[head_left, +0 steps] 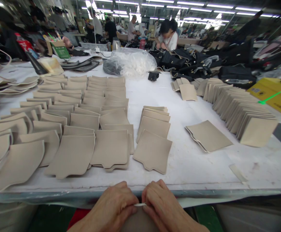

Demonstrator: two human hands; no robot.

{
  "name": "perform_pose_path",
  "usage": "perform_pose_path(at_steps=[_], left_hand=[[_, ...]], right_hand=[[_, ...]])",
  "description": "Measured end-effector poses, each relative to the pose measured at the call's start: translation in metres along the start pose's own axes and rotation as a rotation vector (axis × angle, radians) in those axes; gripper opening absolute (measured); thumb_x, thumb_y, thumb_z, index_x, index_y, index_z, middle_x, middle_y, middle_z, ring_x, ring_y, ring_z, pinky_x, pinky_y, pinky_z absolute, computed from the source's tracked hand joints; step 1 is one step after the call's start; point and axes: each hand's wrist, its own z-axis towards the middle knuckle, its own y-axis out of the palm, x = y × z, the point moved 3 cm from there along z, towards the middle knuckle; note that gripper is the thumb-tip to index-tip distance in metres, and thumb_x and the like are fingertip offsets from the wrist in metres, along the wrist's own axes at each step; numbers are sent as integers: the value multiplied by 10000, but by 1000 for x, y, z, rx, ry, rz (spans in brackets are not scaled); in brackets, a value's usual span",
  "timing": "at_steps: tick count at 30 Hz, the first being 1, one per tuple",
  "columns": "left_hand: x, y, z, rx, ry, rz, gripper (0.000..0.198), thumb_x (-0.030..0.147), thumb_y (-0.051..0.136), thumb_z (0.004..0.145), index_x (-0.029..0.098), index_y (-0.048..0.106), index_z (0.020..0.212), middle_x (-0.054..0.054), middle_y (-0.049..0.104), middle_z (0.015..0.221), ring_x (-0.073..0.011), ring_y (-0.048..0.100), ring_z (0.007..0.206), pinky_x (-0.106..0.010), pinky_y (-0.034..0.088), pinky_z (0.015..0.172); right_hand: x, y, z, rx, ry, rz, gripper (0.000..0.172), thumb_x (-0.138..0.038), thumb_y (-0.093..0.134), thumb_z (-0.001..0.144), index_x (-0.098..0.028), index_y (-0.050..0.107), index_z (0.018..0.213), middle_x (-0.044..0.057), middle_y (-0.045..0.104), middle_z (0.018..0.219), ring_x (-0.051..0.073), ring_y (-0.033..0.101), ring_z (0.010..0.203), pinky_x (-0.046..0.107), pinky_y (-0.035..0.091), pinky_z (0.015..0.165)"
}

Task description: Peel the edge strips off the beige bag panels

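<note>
Both of my hands meet at the near edge of the table, low in the view. My left hand (116, 204) pinches the upper edge of a beige panel (139, 222) between thumb and fingers. Close beside it, my right hand (161, 203) grips the same edge, and a thin pale strip of that edge shows between the two. Most of the panel is hidden by the hands and the frame's bottom. Just beyond lies a similar beige panel (153, 151) with a small tab on its near side, at the front of a short overlapping row.
Overlapping rows of beige panels (70, 154) cover the table's left side. At right, a separate panel (209, 136) lies near a long upright stack (246, 112) and a yellow box (273, 96). Farther back are a clear plastic bag (135, 61), black bags (179, 59) and a co-worker (168, 35).
</note>
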Motion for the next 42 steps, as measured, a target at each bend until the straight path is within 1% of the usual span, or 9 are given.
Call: perform_pose_path(at_steps=[6, 12, 17, 22, 26, 30, 33, 37, 42], left_hand=[[11, -8, 2, -40, 9, -91, 217, 181, 490, 945, 196, 643, 792, -3, 640, 782, -166, 580, 805, -254, 354, 686], [12, -9, 1, -77, 37, -99, 258, 217, 418, 970, 223, 642, 843, -3, 645, 816, -173, 566, 820, -254, 358, 700], [5, -4, 0, -50, 55, -114, 290, 257, 379, 981, 229, 643, 864, -10, 649, 818, -178, 559, 811, -259, 356, 688], [-6, 1, -2, 51, 185, -116, 291, 264, 364, 972, 232, 626, 848, -9, 612, 739, -176, 550, 746, -261, 337, 621], [-10, 2, 0, 82, 146, -103, 234, 214, 409, 929, 227, 624, 839, -8, 614, 746, -173, 558, 752, -256, 350, 629], [2, 2, 7, 57, 170, -56, 164, 202, 478, 909, 212, 627, 841, -17, 645, 781, -176, 575, 773, -249, 371, 637], [13, 2, 12, 28, 176, 23, 250, 185, 432, 952, 195, 625, 793, -30, 671, 788, -174, 589, 763, -245, 387, 645], [15, 2, 13, 96, 200, 8, 352, 239, 364, 988, 188, 629, 763, -38, 657, 724, -172, 603, 710, -243, 390, 611], [6, 13, 13, 180, 246, -32, 399, 270, 337, 990, 189, 619, 720, -29, 618, 648, -160, 576, 638, -246, 352, 560]], right_hand=[[1, -5, -11, -1, 101, 190, 175, -84, 482, 865, -233, 398, 824, 5, 595, 884, 174, 560, 845, 403, 385, 943], [2, -13, -15, -31, 302, 305, 239, -49, 623, 782, -222, 513, 905, 16, 624, 941, 192, 563, 900, 325, 448, 838], [3, -18, -10, -43, 167, 235, 112, -128, 676, 852, -223, 631, 890, 2, 669, 895, 186, 600, 914, 368, 381, 963], [9, -21, -12, 6, 186, 241, 102, -185, 758, 803, -219, 662, 800, -15, 668, 794, 178, 606, 803, 322, 405, 844], [10, -27, -11, 33, 267, 282, 178, -97, 802, 724, -196, 655, 734, -31, 642, 746, 155, 593, 745, 268, 399, 750], [9, -26, -9, 49, 231, 287, 173, -117, 812, 725, -195, 658, 728, -32, 638, 729, 154, 592, 743, 255, 387, 696], [11, -23, -9, 78, 181, 293, 184, -151, 825, 719, -201, 650, 700, -38, 633, 691, 154, 582, 711, 262, 390, 690], [17, -27, -16, 95, 155, 287, 150, -281, 776, 798, -208, 669, 724, -25, 637, 685, 157, 586, 694, 265, 400, 670], [17, -34, -22, 81, 125, 299, 304, -442, 602, 929, -204, 666, 752, 4, 632, 701, 163, 593, 716, 269, 401, 661]])
